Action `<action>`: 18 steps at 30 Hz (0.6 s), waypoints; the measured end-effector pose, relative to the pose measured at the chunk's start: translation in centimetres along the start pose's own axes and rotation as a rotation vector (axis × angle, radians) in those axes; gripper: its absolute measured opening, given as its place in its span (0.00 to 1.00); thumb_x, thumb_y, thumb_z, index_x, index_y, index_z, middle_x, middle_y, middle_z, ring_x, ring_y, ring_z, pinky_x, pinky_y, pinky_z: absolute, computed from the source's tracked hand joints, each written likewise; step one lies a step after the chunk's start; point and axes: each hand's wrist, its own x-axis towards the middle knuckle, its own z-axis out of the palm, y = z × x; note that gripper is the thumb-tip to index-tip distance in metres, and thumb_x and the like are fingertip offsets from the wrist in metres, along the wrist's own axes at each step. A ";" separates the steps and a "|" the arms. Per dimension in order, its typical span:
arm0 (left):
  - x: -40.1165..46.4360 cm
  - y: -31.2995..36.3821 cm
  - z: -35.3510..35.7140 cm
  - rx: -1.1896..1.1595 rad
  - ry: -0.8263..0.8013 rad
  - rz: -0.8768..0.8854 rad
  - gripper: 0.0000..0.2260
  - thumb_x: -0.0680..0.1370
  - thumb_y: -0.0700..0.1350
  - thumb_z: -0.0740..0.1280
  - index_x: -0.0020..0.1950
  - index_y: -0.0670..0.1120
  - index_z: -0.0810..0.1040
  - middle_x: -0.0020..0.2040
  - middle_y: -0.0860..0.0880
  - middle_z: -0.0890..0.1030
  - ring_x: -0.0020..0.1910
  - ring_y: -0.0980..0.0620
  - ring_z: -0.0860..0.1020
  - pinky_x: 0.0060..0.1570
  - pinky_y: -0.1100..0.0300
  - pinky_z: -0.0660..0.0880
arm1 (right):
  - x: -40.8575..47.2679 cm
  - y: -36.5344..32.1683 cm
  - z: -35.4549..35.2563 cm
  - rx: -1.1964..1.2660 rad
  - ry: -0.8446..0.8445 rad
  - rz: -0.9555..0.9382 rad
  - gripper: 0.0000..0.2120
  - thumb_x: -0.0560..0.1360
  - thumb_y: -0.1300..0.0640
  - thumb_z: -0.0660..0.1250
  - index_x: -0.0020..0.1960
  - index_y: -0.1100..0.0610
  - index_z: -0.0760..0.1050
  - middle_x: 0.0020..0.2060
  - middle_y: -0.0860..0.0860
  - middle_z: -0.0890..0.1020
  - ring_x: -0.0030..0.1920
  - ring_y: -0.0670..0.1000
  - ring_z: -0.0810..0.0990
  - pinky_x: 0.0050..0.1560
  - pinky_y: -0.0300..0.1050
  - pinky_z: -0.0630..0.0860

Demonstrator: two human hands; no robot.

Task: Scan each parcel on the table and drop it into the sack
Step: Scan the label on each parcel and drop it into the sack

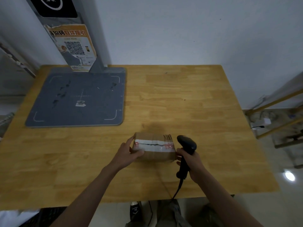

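A small brown cardboard parcel (155, 145) with white and red tape across its top sits near the front middle of the wooden table (188, 99). My left hand (129, 152) holds its left end, thumb on the near face and fingers along the side. My right hand (191, 163) grips the handle of a black barcode scanner (186, 145), whose head sits just right of the parcel, and a fingertip touches the parcel's right end. The scanner's cable (177, 189) hangs off the table's front edge. No sack is clearly in view.
A grey scanning platform (78, 97) with a post and an orange QR poster (73, 46) fills the table's back left. Yellow shelf rails (278, 115) stand off the right side. A dark crate (42, 217) and white material lie at bottom left under the table.
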 end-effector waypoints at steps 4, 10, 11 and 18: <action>-0.2 1.2 -0.2 -0.025 0.050 0.059 0.38 0.63 0.67 0.74 0.70 0.63 0.67 0.59 0.52 0.74 0.54 0.56 0.76 0.48 0.61 0.76 | -0.2 0.2 0.7 -0.027 0.001 -0.059 0.10 0.77 0.56 0.72 0.53 0.61 0.81 0.52 0.61 0.85 0.55 0.61 0.83 0.60 0.60 0.78; -1.8 0.5 -0.4 -0.067 0.043 0.050 0.16 0.72 0.53 0.76 0.53 0.53 0.75 0.54 0.60 0.80 0.55 0.63 0.76 0.56 0.59 0.74 | -0.9 2.1 -0.2 0.031 0.008 -0.069 0.07 0.77 0.56 0.72 0.47 0.60 0.81 0.41 0.57 0.81 0.46 0.57 0.79 0.50 0.53 0.74; -2.0 -0.1 -0.1 -0.066 0.026 0.032 0.15 0.72 0.53 0.76 0.52 0.51 0.75 0.54 0.59 0.80 0.55 0.63 0.76 0.59 0.57 0.74 | -0.9 2.6 -0.2 0.019 0.004 -0.043 0.07 0.77 0.56 0.73 0.47 0.60 0.81 0.43 0.57 0.82 0.47 0.58 0.80 0.51 0.53 0.75; -2.0 -2.3 1.1 0.032 -0.062 -0.093 0.19 0.70 0.58 0.77 0.51 0.48 0.74 0.53 0.55 0.80 0.52 0.55 0.79 0.48 0.58 0.77 | -0.8 4.9 0.2 -0.031 -0.032 0.063 0.08 0.76 0.55 0.74 0.48 0.60 0.80 0.50 0.60 0.85 0.52 0.58 0.83 0.56 0.58 0.78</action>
